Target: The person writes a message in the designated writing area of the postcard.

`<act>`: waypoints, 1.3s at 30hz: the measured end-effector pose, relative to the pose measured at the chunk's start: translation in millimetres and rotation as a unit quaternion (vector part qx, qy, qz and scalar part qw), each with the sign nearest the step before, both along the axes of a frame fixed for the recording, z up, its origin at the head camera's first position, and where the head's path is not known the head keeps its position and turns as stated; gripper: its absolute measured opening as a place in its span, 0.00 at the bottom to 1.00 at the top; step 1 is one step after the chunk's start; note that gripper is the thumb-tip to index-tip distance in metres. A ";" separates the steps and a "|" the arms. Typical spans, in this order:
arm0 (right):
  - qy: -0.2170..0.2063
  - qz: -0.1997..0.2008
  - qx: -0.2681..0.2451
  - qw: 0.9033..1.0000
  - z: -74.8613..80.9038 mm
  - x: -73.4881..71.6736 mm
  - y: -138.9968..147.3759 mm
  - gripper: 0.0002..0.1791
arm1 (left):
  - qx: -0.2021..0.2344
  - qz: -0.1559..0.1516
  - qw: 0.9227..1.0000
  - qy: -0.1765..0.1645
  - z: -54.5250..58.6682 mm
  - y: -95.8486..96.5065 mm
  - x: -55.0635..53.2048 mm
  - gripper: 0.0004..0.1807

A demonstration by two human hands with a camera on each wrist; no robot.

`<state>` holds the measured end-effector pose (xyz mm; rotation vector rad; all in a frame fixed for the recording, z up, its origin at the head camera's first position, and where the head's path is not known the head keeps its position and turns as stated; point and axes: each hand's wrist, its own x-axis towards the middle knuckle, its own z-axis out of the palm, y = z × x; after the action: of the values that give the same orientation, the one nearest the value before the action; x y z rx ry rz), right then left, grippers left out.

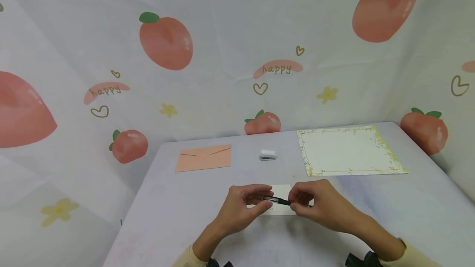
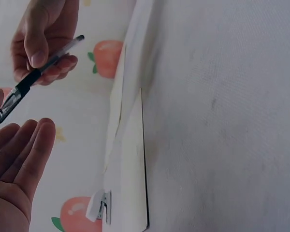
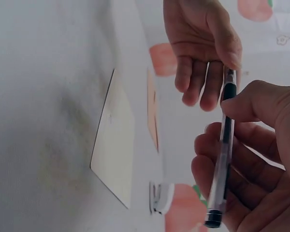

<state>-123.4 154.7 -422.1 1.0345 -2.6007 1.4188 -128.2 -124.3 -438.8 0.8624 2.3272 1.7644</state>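
Note:
A gel pen [image 1: 282,200] with a clear barrel and a black section is held level between both hands, above a small cream card [image 1: 283,210] on the table. My right hand [image 1: 315,201] grips the barrel, thumb pressed on top and fingers curled beneath, as the right wrist view shows. At the pen's other end, the thumb and index finger of my left hand [image 1: 245,207] pinch the tip. The left hand's other fingers extend loosely, apart from the pen [image 2: 19,92]. The card's middle is partly hidden by the hands.
Farther back on the table [image 1: 167,201] lie a peach envelope [image 1: 204,160] at left and a small white stapler [image 1: 268,155] in the middle. A large flower-bordered sheet [image 1: 349,151] lies at back right. A fruit-printed cloth [image 1: 222,94] hangs behind the table.

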 end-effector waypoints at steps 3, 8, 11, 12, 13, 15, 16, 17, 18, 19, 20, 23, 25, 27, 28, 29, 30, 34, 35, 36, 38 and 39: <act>0.021 0.002 -0.012 1.000 0.2 0.8 -3.1 0.12 | 0.002 -0.005 1.000 -0.010 1.2 0.2 2.7 0.16; 0.011 -0.005 -0.021 1.000 -0.4 0.7 -6.0 0.11 | 0.024 -0.015 1.000 -0.005 1.3 -0.7 4.8 0.11; -0.021 -0.007 -0.022 1.000 -1.5 0.2 -4.5 0.07 | 0.030 -0.007 0.999 0.016 1.1 -2.4 5.5 0.10; -0.036 -0.006 -0.026 0.999 -2.0 0.1 -3.5 0.05 | 0.031 -0.002 0.999 0.022 1.0 -3.3 5.8 0.10; -0.051 -0.005 -0.031 0.998 -2.6 -0.1 -2.3 0.04 | 0.030 0.003 0.999 0.027 1.2 -4.1 6.1 0.10; -0.091 -0.007 -0.050 0.995 -3.9 -0.3 -0.1 0.03 | 0.031 0.012 0.999 0.034 1.9 -5.4 6.8 0.11; -0.115 -0.008 -0.064 0.991 -4.8 -0.3 0.7 0.04 | 0.031 0.014 0.999 0.038 2.3 -5.8 7.0 0.11; -0.140 -0.011 -0.081 0.987 -5.8 -0.4 1.2 0.05 | 0.030 0.017 0.999 0.041 2.8 -6.1 7.3 0.11; -0.164 -0.013 -0.101 0.981 -7.2 -0.3 1.6 0.07 | 0.028 0.020 0.998 0.045 3.4 -6.1 7.4 0.12; -0.187 -0.015 -0.123 0.975 -8.8 -0.2 1.5 0.08 | 0.027 0.023 0.998 0.049 4.1 -5.9 7.6 0.12; -0.208 -0.016 -0.144 0.967 -10.5 0.1 1.0 0.08 | 0.026 0.026 0.998 0.053 4.9 -5.6 7.7 0.13; -0.253 0.001 -0.216 0.943 -17.8 1.4 -2.4 0.08 | 0.025 0.037 0.996 0.072 7.2 -4.6 7.8 0.12; -0.272 0.027 -0.264 0.925 -22.6 2.7 -6.1 0.08 | 0.028 0.043 0.996 0.079 9.0 -3.7 8.0 0.11; -0.286 0.059 -0.307 0.906 -26.9 4.1 -10.4 0.10 | 0.032 0.044 0.995 0.087 10.6 -2.7 8.4 0.09; -0.291 0.077 -0.327 0.896 -28.8 4.6 -12.9 0.11 | 0.035 0.043 0.994 0.090 11.3 -1.9 8.7 0.09; -0.291 0.090 -0.340 0.890 -30.5 4.9 -15.2 0.12 | 0.037 0.040 0.994 0.097 11.8 -1.3 8.9 0.09; -0.288 0.101 -0.349 0.886 -32.1 5.3 -17.5 0.13 | 0.040 0.036 0.993 0.105 12.0 -0.7 9.1 0.09; -0.273 0.112 -0.349 0.889 -37.0 6.7 -25.4 0.13 | 0.033 0.024 0.990 0.132 13.2 1.5 9.9 0.09; -0.271 0.109 -0.343 0.893 -37.7 6.9 -26.9 0.12 | 0.027 0.023 0.991 0.131 13.8 1.6 10.3 0.09; -0.271 0.106 -0.337 0.895 -38.2 7.4 -28.4 0.11 | 0.020 0.021 0.991 0.129 14.3 1.5 10.6 0.09; -0.274 0.100 -0.327 0.899 -38.3 8.0 -30.7 0.09 | 0.003 0.018 0.993 0.120 15.7 0.8 11.5 0.08; -0.277 0.099 -0.324 0.899 -38.2 8.3 -31.5 0.08 | -0.004 0.016 0.993 0.115 16.4 0.1 11.9 0.08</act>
<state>-115.1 123.2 -460.3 0.8886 -1.9962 2.7025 -116.2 -124.2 -422.5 1.0861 2.4970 1.7489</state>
